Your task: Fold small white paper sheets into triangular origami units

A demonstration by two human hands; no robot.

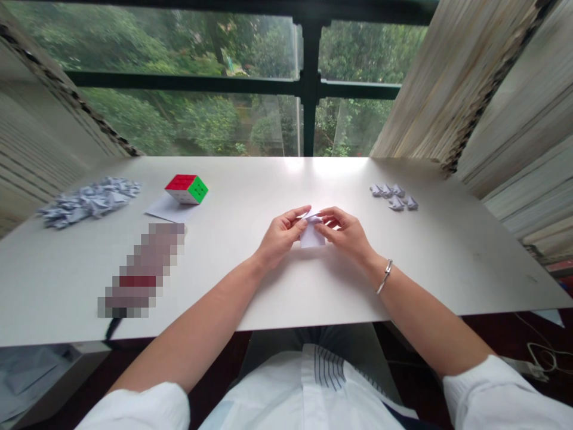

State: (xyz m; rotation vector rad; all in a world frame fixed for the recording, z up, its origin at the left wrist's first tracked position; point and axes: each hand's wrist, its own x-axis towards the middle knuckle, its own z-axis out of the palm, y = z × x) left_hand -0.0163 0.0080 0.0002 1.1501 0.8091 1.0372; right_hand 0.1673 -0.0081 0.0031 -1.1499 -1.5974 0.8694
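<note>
- To the left of the cube, a broad heap of small, pointed, folded white paper pieces (94, 203) lies on the glossy white table (430, 263); these look finished, so much folding appears done.
- The landmark is the red, green and white plastic puzzle cube (187, 189), resting on flat white paper (165, 210); that paper looks unfolded and may be what is left to work through.
- Right of the cube and nearer the body, the bare left hand (284, 233) pinches a small white paper piece (312, 237) between thumb and fingers.
- The bare right hand (342, 233), farther right of the cube, grips the same piece by its upper right part. Its top seems bent over while the lower part lies flat, so I judge this one partly folded.
- Well to the right of the cube, a small cluster of pointed, folded white paper pieces (394, 197) looks complete too, far fewer than in the heap.
- Hard to make out: in the heap left of the cube, pieces overlap and cannot be counted.
- Directly under the cube, part of the flat paper is covered; whether it is one sheet or a stack, I cannot tell.
- Nearer the body than the cube, a long, brownish, pixelated object (145, 263) is unidentifiable.
- Right of the cube, the fingers hide the held piece's upper corners and exact creases.
</note>
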